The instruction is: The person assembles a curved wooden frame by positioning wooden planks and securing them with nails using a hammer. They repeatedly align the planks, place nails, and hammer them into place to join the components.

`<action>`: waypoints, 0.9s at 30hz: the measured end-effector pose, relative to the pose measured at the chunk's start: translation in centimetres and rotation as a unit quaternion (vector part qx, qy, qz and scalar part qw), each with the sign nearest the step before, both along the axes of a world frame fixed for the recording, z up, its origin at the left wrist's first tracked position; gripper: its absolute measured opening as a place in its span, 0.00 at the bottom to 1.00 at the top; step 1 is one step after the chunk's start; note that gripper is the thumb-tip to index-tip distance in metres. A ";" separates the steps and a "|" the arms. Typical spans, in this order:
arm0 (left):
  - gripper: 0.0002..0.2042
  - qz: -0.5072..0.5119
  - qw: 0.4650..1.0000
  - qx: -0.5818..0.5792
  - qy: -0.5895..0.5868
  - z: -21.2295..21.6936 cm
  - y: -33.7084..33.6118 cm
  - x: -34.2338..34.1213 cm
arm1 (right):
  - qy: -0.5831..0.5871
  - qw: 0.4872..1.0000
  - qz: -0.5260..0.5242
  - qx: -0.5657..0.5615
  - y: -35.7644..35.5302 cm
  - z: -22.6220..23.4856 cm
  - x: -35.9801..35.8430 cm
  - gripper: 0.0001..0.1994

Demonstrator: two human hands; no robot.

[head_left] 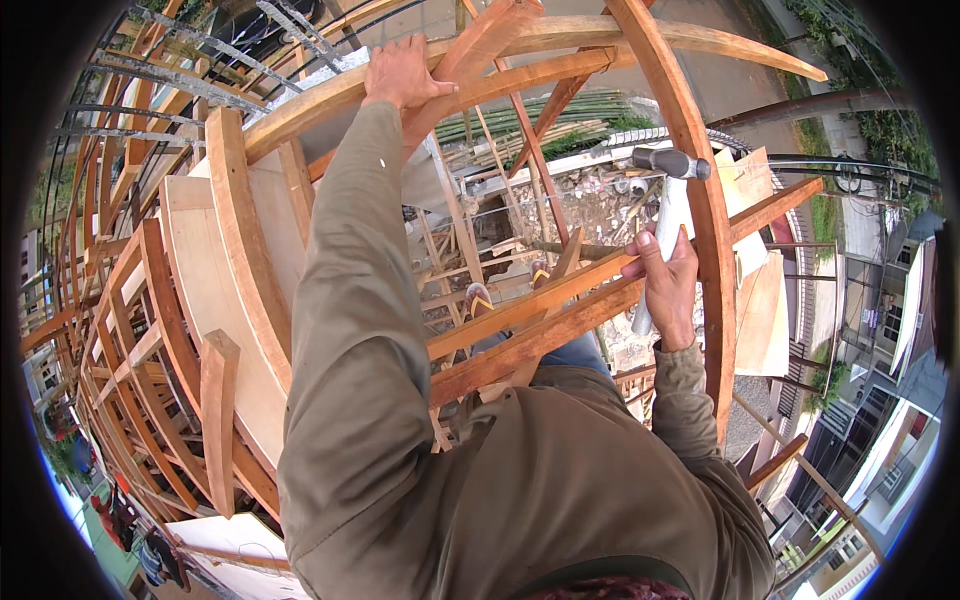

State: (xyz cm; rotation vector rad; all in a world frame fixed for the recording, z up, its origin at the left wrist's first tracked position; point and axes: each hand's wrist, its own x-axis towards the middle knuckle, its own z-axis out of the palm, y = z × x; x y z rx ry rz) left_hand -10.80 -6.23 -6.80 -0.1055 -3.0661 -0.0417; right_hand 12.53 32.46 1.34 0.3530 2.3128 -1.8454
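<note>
1. L hand [402, 75] rests on curved wooden beam [330, 100], thumb on slanted timber [484, 45].
2. R hand [667, 285] grips pale-handled hammer [672, 208], metal head up, above fist.
3. Upright curved rib [705, 215] just R of R hand.
4. Two timbers [530, 345] run L from R hand.
5. Bamboo poles [565, 113] lower down, betw. hands; sandalled feet [478, 298] too.

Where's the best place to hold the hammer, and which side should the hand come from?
Grip the hammer by its lower handle, probably from the near right, as the right hand does. The dark head sits at the far end, and the long, pale handle points back toward the person. Keep knuckles clear of the curved timber close on the right.
</note>
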 end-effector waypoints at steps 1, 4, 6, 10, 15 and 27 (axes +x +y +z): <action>0.48 -0.003 1.000 0.003 0.003 -0.2 -0.2 -0.2 | 0.011 1.000 -0.015 0.011 0.3 0.4 0.5 0.16; 0.48 -0.003 1.000 -0.015 -0.006 0.6 0.5 0.1 | 0.021 0.998 -0.053 0.025 1.8 0.7 2.2 0.16; 0.48 -0.001 1.000 -0.025 -0.015 1.1 0.9 0.1 | 0.023 0.997 -0.076 0.023 2.1 1.2 3.5 0.16; 0.48 -0.013 0.999 -0.034 -0.017 1.1 0.3 -0.3 | 0.019 0.994 -0.110 0.002 2.4 0.9 5.6 0.17; 0.47 -0.045 0.997 -0.065 0.010 0.2 0.0 -0.5 | -0.009 0.993 -0.114 -0.027 2.1 -0.3 7.4 0.17; 0.47 -0.057 0.993 -0.095 0.026 -0.5 -0.5 -0.9 | -0.015 0.973 0.186 0.134 -2.0 -0.8 1.1 0.20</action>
